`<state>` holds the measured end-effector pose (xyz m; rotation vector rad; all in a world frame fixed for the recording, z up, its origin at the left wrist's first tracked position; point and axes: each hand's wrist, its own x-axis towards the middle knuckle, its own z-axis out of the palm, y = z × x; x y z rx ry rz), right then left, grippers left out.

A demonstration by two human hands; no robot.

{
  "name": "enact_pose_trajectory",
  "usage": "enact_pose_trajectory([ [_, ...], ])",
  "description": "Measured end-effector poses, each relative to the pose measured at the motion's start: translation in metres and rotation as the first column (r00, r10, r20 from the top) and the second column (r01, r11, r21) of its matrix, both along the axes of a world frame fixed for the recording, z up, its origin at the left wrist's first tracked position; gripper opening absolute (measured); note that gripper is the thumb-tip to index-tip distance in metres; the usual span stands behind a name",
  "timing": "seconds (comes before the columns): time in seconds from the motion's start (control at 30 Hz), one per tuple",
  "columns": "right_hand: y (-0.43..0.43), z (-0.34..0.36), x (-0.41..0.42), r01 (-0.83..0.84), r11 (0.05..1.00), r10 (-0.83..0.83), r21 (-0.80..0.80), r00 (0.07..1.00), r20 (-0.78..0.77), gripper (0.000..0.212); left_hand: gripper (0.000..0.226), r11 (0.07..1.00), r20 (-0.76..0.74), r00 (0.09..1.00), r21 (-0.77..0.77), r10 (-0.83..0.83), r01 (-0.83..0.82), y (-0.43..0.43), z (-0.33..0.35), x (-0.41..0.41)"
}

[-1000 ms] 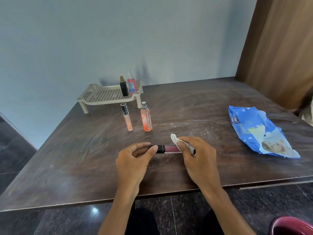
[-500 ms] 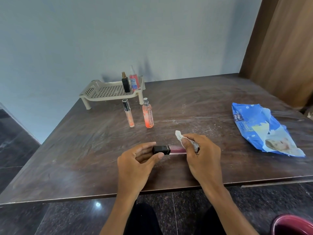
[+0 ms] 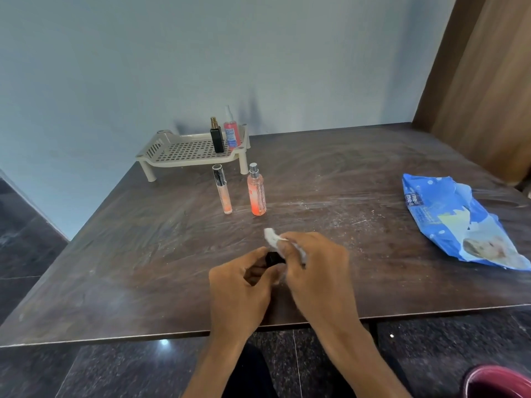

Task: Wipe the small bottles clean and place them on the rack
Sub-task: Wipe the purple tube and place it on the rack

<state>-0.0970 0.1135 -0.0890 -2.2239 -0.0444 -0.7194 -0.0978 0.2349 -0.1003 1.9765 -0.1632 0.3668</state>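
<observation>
matt scuffed wood table [image 3: 373,268], perforated plastic rack [image 3: 184,152], glossy wipes packet [image 3: 448,214]

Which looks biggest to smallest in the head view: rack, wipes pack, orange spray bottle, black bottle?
1. Blue wipes pack
2. Beige rack, close, and farther away
3. Orange spray bottle
4. Black bottle, farther back, so true size unsure
</observation>
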Motion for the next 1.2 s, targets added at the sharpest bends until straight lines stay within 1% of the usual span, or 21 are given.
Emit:
enact_pose_trajectory([
  [0.07,0.011,0.001,-0.001,-0.066,0.998,0.066,0.011,0.998,0.014,0.015,0.045,0.999,0.042,0.999,0.036,-0.013,0.012,0.001,0.001,-0.001],
  [0.13,0.006,-0.001,-0.001,-0.075,0.997,0.074,0.029,0.997,0.015,0.016,0.037,1.000,0.053,0.999,0.029,-0.006,0.005,0.000,0.000,-0.002],
  [0.27,-0.028,-0.005,0.000,0.085,0.996,-0.085,0.002,0.996,-0.020,0.017,0.021,1.000,0.062,0.998,0.015,0.001,-0.002,0.000,-0.007,0.002],
  [0.37,-0.036,-0.006,0.003,0.136,0.990,-0.137,-0.033,0.990,-0.022,0.016,0.034,1.000,0.101,0.995,0.020,0.011,-0.013,0.000,-0.009,0.003],
  [0.43,-0.027,-0.003,0.001,0.101,0.994,-0.102,-0.032,0.994,-0.024,0.018,0.033,0.999,0.124,0.992,0.041,0.015,-0.020,0.000,-0.007,0.001],
  [0.5,-0.010,0.001,-0.003,0.023,1.000,-0.023,-0.002,1.000,-0.013,0.019,0.033,0.999,0.141,0.990,0.050,0.013,-0.020,0.000,-0.004,0.000],
  [0.57,0.005,0.002,-0.008,-0.049,0.999,0.049,-0.005,0.999,0.003,0.019,0.037,0.998,0.170,0.985,0.066,-0.023,0.012,0.000,-0.003,-0.001],
  [0.67,0.004,-0.001,-0.004,-0.072,0.997,0.073,-0.034,0.997,0.006,0.020,0.039,0.999,0.166,0.986,0.043,-0.017,0.010,-0.001,-0.004,-0.001],
  [0.73,-0.012,-0.005,0.000,-0.023,0.998,0.021,-0.062,0.999,-0.029,0.020,0.033,1.000,0.137,0.990,0.006,0.006,-0.007,-0.001,-0.004,-0.001],
  [0.83,-0.036,-0.006,0.003,0.091,0.993,-0.094,-0.075,0.994,-0.047,0.019,0.019,1.000,0.135,0.991,0.027,-0.010,0.007,-0.001,-0.005,0.000],
  [0.9,-0.037,-0.006,0.003,0.124,0.986,-0.128,-0.108,0.991,-0.030,0.019,0.023,1.000,0.141,0.990,0.028,0.004,-0.008,-0.002,-0.004,0.000],
  [0.97,-0.028,-0.004,0.001,0.097,0.988,-0.100,-0.123,0.995,-0.020,0.020,0.035,0.999,0.156,0.987,0.029,0.034,-0.039,-0.003,-0.005,0.001],
  [1.0,-0.022,-0.003,-0.001,0.060,0.992,-0.062,-0.110,0.998,-0.016,0.021,0.037,0.999,0.154,0.987,0.025,0.039,-0.043,-0.002,-0.006,0.001],
  [1.07,-0.006,0.001,-0.009,-0.037,0.996,0.037,-0.083,0.999,-0.004,0.024,0.032,1.000,0.155,0.988,0.023,0.013,-0.017,-0.001,-0.007,0.003],
  [1.13,0.005,0.003,-0.014,-0.112,0.988,0.115,-0.101,0.993,0.018,0.025,0.026,0.999,0.184,0.983,0.036,-0.005,-0.001,0.001,-0.007,0.003],
  [1.2,0.002,0.001,-0.013,-0.137,0.989,0.139,-0.053,0.990,0.029,0.026,0.023,1.000,0.177,0.984,0.029,-0.002,-0.003,0.001,-0.009,0.004],
])
